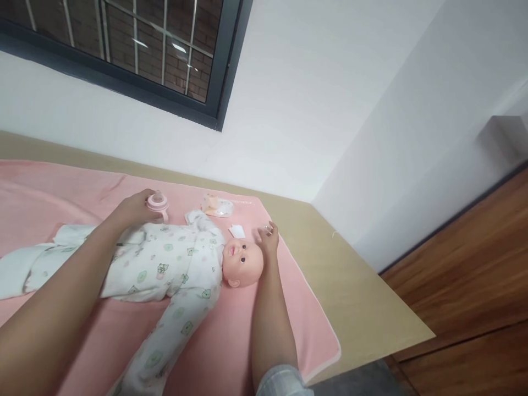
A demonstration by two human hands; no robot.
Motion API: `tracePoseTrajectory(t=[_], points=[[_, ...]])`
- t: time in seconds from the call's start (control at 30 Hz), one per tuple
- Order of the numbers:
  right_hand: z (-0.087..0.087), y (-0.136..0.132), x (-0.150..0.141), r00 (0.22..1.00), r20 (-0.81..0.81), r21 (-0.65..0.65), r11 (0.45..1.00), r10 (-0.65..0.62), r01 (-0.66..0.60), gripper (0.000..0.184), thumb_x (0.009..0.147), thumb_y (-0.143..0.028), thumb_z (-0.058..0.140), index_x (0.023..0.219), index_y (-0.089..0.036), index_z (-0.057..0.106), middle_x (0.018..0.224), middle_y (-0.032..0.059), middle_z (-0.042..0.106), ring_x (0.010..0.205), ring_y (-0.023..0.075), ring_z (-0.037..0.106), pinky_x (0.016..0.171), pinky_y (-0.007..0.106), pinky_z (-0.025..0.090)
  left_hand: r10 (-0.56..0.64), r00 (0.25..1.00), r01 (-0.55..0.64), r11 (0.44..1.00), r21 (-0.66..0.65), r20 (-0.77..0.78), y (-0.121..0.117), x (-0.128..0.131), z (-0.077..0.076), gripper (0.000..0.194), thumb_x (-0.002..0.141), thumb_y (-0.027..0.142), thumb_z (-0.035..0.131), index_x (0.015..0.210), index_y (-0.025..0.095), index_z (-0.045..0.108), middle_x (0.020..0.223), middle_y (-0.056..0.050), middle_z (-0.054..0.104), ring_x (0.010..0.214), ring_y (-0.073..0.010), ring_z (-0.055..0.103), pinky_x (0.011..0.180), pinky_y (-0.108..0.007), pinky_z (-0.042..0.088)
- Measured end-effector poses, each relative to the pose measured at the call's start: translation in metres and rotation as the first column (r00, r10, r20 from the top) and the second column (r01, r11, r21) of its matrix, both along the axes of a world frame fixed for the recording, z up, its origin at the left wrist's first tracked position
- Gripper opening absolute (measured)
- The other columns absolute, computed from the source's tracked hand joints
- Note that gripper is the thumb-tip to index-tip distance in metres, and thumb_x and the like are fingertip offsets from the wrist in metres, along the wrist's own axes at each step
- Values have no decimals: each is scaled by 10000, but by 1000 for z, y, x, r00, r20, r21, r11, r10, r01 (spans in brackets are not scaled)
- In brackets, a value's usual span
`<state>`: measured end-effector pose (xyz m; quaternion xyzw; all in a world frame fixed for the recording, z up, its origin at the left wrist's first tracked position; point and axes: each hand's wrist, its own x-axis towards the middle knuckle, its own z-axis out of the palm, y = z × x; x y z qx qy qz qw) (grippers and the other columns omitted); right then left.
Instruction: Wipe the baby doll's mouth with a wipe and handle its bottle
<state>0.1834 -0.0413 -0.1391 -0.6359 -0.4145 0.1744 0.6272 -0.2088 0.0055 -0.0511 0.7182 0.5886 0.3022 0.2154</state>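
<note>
My left hand [137, 209] is closed around a baby bottle [158, 203] with a pink collar, a pink handle and a clear teat on top. The bottle stands beside the doll's body, at its far side. Past the doll's head, my right hand [270, 240] has its fingers closed on a small clear piece [268, 227] that looks like a cap. Between my arms a baby doll [165, 261] lies on its back in white patterned clothes, its head towards my right forearm. A white folded tissue [236, 231] lies near the doll's head.
A small orange and white soft packet [217, 206] lies beyond the doll's sleeve. Under everything is a pink mat [305, 308] on a beige tabletop [350, 280]. A white wall with a barred window [165, 49] rises behind, and wooden panels [466, 275] stand to the right.
</note>
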Motion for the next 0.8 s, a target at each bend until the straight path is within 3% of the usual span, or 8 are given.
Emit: tracePoseTrajectory(t=[0.07, 0.2, 0.3, 0.4, 0.53, 0.67, 0.8], points=[[23, -2, -5, 995, -95, 17, 1000, 14, -12, 664, 631, -307, 656, 1253, -163, 471, 1149, 124, 596, 922, 174, 614, 843, 335, 515, -17, 999, 15, 1000, 25, 51, -3, 1, 6, 597, 613, 376, 647, 1147, 151, 504, 1146, -122, 630, 1030, -336, 593, 892, -427, 452], [79, -16, -25, 991, -50, 118, 986, 125, -118, 670, 656, -324, 681, 1281, -200, 472, 1204, 109, 585, 988, 163, 608, 904, 322, 496, -98, 981, 87, 993, 76, 166, -15, 15, 22, 623, 634, 378, 666, 1188, 142, 506, 1160, -114, 637, 1043, -297, 606, 915, -381, 463], [116, -31, -48, 970, 25, 235, 941, 243, -242, 657, 693, -371, 684, 1293, -217, 462, 1242, 106, 572, 1042, 169, 599, 933, 333, 491, -191, 956, 169, 979, 113, 224, -32, 34, 36, 573, 657, 377, 667, 1172, 168, 530, 1158, -75, 648, 1037, -266, 621, 922, -342, 474], [140, -45, -79, 928, 87, 308, 876, 363, -372, 644, 717, -402, 686, 1294, -241, 448, 1233, 89, 579, 1067, 171, 600, 938, 336, 498, -289, 922, 257, 955, 148, 259, -51, 52, 48, 551, 644, 371, 683, 1148, 189, 554, 1157, -51, 658, 1053, -255, 626, 924, -317, 486], [152, -62, -128, 859, 150, 331, 794, 490, -511, 612, 748, -425, 678, 1293, -265, 449, 1260, 66, 564, 1123, 179, 581, 985, 353, 483, -383, 900, 342, 916, 208, 209, -70, 63, 57, 599, 644, 387, 693, 1201, 229, 537, 1210, -49, 636, 1115, -290, 596, 934, -368, 484], [152, -73, -159, 843, 234, 304, 788, 484, -536, 534, 786, -430, 645, 1279, -308, 480, 1328, 28, 520, 1231, 186, 507, 1056, 378, 433, -358, 922, 322, 921, 221, 146, -77, 65, 59, 608, 647, 440, 687, 1204, 266, 514, 1214, -44, 627, 1118, -314, 584, 887, -393, 494], [146, -74, -166, 807, 294, 216, 787, 513, -578, 528, 793, -404, 634, 1292, -323, 481, 1329, 30, 509, 1244, 203, 489, 1055, 409, 426, -378, 915, 339, 910, 236, 141, -79, 67, 60, 604, 671, 479, 669, 1209, 269, 494, 1177, -33, 643, 1066, -296, 608, 863, -379, 491]])
